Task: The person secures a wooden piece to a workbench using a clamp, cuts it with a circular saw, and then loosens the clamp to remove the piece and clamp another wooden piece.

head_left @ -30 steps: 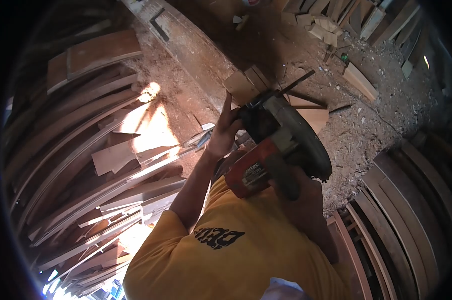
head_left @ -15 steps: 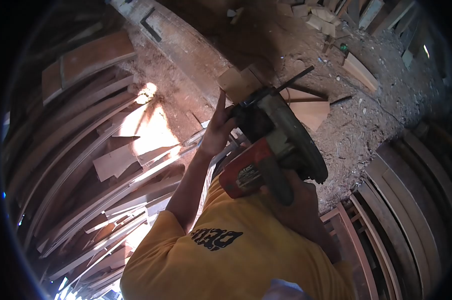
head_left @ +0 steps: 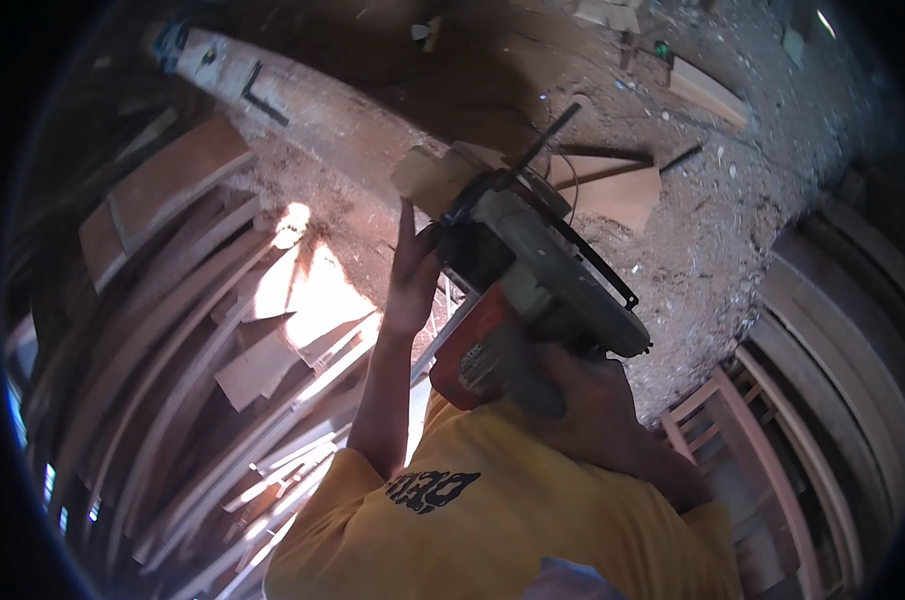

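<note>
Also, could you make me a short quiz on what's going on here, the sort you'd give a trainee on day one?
1. Multiple choice: what is the right hand gripping?
A) a hammer
B) the handle of the power saw
C) a paintbrush

2. True or false: the dark L-shaped piece lies on the long board.

3. Fill in the blank: the shirt of the person holding the saw is ____, with dark lettering on it.

Key: 1. B; 2. True; 3. yellow
</note>
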Demonstrator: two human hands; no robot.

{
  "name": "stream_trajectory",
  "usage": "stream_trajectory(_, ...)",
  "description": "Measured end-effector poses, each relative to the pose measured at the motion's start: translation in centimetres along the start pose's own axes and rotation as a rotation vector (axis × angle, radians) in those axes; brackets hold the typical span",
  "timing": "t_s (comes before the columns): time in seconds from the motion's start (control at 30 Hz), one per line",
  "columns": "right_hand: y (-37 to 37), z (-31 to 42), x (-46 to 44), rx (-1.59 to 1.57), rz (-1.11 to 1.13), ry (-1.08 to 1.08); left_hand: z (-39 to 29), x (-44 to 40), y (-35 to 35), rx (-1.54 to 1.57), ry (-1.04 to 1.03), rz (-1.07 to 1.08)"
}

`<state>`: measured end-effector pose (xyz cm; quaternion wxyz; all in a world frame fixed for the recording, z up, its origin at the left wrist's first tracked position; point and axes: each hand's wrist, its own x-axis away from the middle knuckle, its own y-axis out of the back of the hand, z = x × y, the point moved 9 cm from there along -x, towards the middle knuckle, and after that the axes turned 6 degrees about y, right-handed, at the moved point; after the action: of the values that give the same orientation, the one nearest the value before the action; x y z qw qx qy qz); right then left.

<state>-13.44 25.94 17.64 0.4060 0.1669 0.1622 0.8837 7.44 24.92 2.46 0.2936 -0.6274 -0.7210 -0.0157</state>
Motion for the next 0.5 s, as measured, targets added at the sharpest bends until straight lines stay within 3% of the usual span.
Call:
stream_trajectory(0.13,0.0,-0.4,-0.1,-0.014,-0.017,-0.008,-0.8,-0.1,-0.3,0.089,0.0,-0.019)
stream_trajectory(0.2,-0.1,0.1,-0.3,-0.002,-0.059,0.096,-0.8,-0.3,-0.3,0.06,0.013,0.004)
stream_trajectory(0.27,-0.3,-0.2,-0.4,-0.012,-0.06,0.085,-0.7,-0.3,0.9,0.063,0.041,-0.098)
stream_trajectory(0.5,-0.7,0.1,-1.2,0.011,-0.01,0.099,-1.3,-0.5,1.3,0.02,0.032,-0.041)
